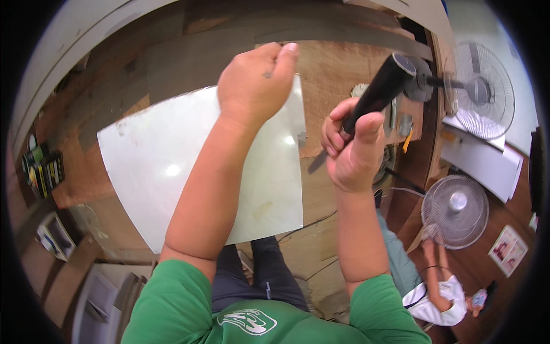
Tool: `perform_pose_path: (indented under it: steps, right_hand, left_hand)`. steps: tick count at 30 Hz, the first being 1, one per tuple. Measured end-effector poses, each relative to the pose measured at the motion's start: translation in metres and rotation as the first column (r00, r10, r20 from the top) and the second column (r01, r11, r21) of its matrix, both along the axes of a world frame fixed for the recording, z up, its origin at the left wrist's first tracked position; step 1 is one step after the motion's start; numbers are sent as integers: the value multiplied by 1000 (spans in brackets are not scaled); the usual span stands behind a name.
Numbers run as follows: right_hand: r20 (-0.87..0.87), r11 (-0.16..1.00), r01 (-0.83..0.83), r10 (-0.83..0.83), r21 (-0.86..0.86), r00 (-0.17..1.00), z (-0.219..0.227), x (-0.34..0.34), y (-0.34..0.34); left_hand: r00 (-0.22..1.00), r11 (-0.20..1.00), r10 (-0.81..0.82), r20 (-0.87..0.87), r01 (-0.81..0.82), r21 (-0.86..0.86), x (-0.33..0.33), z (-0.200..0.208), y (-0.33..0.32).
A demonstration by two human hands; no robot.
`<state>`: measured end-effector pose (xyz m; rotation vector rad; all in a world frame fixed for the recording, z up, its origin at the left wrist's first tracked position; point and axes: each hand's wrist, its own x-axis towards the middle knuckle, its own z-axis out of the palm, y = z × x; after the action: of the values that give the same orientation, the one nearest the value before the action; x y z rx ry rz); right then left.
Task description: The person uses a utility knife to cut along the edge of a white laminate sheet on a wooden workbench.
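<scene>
A glossy white sheet lies on the brown wooden worktable, its right edge almost straight. My left hand is closed in a fist over the sheet's far edge, thumb pressed on the curled fingers. What it holds, if anything, is hidden. To the right of the sheet, my right hand grips a black-handled tool with a narrow, flat, dark blade. The thick handle tilts up and to the right, while the blade sticks out below my fingers toward the sheet. Its exact kind does not show.
Two fans, an upper one and a lower one, stand at the right. Beside the lower fan is another person in a white shirt. A yellow-handled tool lies at the table's right end. Dark boxes sit far left.
</scene>
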<state>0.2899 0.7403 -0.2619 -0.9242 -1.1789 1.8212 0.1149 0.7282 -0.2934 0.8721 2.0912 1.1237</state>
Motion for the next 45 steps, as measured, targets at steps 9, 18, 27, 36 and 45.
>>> perform_pose_path:
  steps: [9, 18, 27, 36, 45]
  right_hand:
    - [532, 964, -50, 186, -260, 826, -30, 52, -57]
    - [422, 974, -193, 128, 114, 897, -38, 61, -83]
    - [400, 969, -214, 147, 127, 905, -43, 73, -78]
    - [291, 994, -89, 103, -62, 951, -55, 48, -13]
    - [118, 811, -428, 508, -400, 853, -64, 34, 16]
  left_hand:
    - [988, 994, 90, 124, -98, 57, 10, -9, 7]
    - [981, 993, 74, 179, -90, 82, 13, -8, 8]
    - [992, 993, 87, 95, -94, 67, 14, -9, 11]
    - [979, 991, 112, 171, -123, 52, 12, -10, 9]
    - [983, 995, 73, 169, -82, 49, 11, -4, 8]
